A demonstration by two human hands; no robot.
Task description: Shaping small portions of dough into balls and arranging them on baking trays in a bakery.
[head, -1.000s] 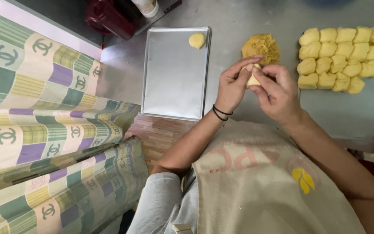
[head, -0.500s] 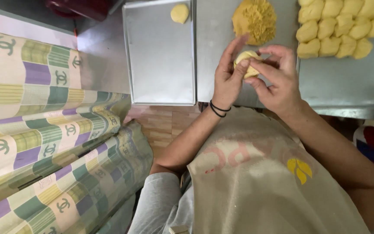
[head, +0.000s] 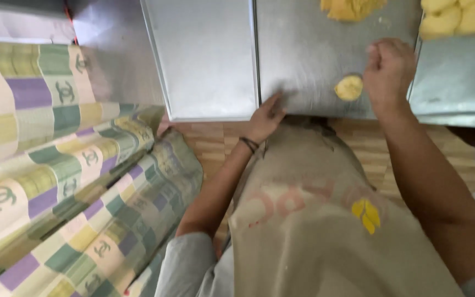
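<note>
A small round yellow dough ball (head: 349, 87) lies on the steel table (head: 303, 55) near its front edge. My right hand (head: 388, 69) rests just to its right, fingers curled, touching or almost touching it. My left hand (head: 266, 116) lies at the table's front edge, fingers spread on the steel, holding nothing. A mound of yellow crumbly filling (head: 350, 7) shows at the top edge. Pale dough pieces (head: 460, 16) sit on a tray at the upper right.
An empty metal baking tray (head: 204, 60) lies left of my hands. Another metal tray (head: 457, 82) holds the dough pieces on the right. Patterned checked fabric (head: 56, 165) fills the left side. A beige apron (head: 314, 220) covers my lap over a wooden floor.
Both hands held the dough ball together in the air; now it lies on the table, my left hand has dropped to the table edge and the view has tilted down.
</note>
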